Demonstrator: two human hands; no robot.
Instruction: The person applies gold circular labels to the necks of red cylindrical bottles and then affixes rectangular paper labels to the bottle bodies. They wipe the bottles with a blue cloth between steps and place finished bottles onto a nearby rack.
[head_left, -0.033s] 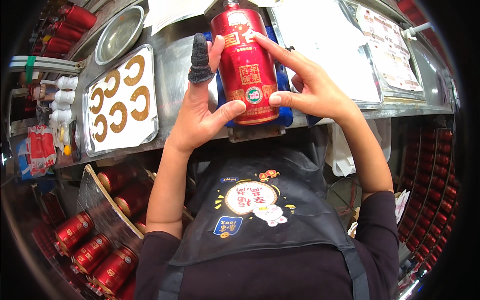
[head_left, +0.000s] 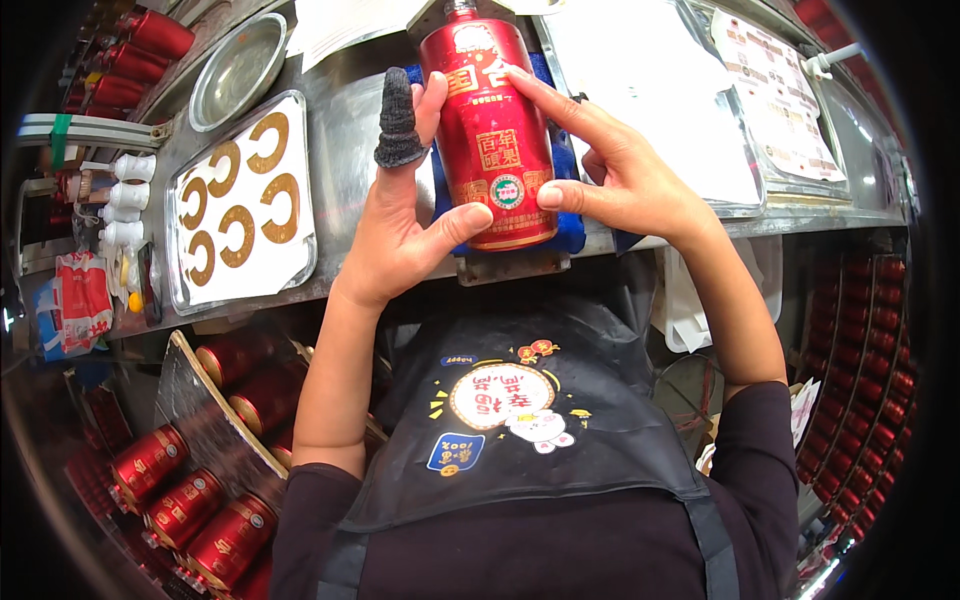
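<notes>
A red bottle [head_left: 508,150] with gold markings and a round green-and-white emblem lies on a blue cloth [head_left: 567,190], its neck pointing away from me. My left hand [head_left: 400,215] is at the bottle's left side, its thumb resting on the lower front. A black knitted sleeve [head_left: 400,120] covers one of its fingers, which points up and away. From the right, my right hand [head_left: 620,170] touches the bottle with its index fingertip near the upper markings and its thumb beside the emblem. Its other fingers are curled and partly hidden.
Left on the metal bench is a tray [head_left: 303,235] with gold C-shaped decals on white sheets; behind it stands a metal bowl [head_left: 240,70]. A tray with white sheets [head_left: 650,110] and a decal sheet [head_left: 775,95] lie right. Red bottles [head_left: 230,540] fill crates lower left; more line a rack [head_left: 860,370].
</notes>
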